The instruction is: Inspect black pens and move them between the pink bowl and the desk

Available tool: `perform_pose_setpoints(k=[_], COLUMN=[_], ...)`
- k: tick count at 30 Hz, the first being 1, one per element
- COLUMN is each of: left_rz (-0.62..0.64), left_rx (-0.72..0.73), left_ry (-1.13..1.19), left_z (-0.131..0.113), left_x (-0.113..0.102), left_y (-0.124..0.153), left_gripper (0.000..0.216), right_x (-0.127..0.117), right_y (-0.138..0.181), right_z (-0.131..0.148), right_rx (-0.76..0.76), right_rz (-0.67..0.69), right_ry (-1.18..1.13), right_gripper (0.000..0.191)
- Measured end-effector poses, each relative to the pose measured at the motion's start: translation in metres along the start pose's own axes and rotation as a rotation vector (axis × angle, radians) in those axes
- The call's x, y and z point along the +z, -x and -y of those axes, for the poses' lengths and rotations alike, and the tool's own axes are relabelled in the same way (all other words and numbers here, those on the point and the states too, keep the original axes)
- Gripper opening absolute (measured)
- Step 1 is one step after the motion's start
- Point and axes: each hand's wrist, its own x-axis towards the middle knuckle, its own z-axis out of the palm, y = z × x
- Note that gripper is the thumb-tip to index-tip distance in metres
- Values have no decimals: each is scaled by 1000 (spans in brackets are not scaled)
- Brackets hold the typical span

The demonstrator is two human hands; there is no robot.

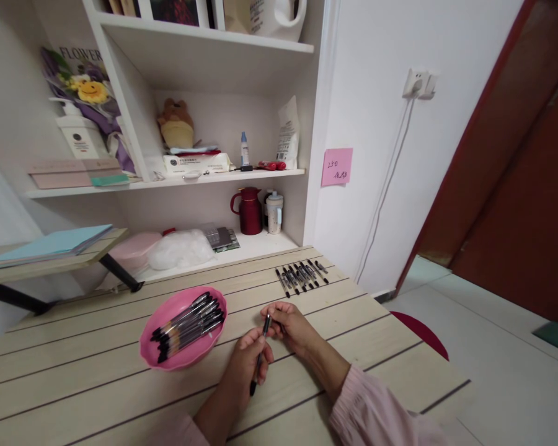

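Observation:
My left hand (247,360) is closed around a dark pen (259,359), which slants with its black lower end toward me. At the pen's upper end the fingers of my right hand (292,325) pinch together; whether they hold a small part of it is hard to see. Left of my hands stands a pink scalloped bowl (167,308) with several clear-barrelled, black-ended pens (190,325) lying in it. Beyond my right hand, several short black pen pieces (301,277) lie side by side in a row on the table.
The slatted wooden table (97,396) meets white shelves (204,179) at the back. On them stand a red jug (250,212), a pale cup (274,212) and a white plastic bag (180,249). A small raised stand (88,248) sits at the left; a red stool (423,331) is beyond the right edge.

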Motion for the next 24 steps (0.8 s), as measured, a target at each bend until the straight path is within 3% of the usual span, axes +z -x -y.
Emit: perform_pose_setpoints(k=[7,11,15,17,21,24], left_rz=[44,85,91,37,-194,-269], left_rx=[-13,-32,-25,8,200,325], left_ry=[-16,-6,-11,-37,-107,-163], left_z=[2,1,2,4,6,3], left_x=[-4,-6,-7,-5,0,1], left_y=[-3,-2,-4,-9,-26,-35], left_gripper=[29,30,26,23,21,20], right_x=[-2,-8,-15,-14,1,16], right_y=[1,-3,-7,-7,-2,2], right_z=[-1,2,5,4,-6,-12], right_rx=[-11,-121,-220,-204,-107,-87], right_rz=[-7,-20,-144,-143,-21,46], right_ry=[5,-181,-394,-477,-557,-563], right_gripper=[32,26,18,15,12,13])
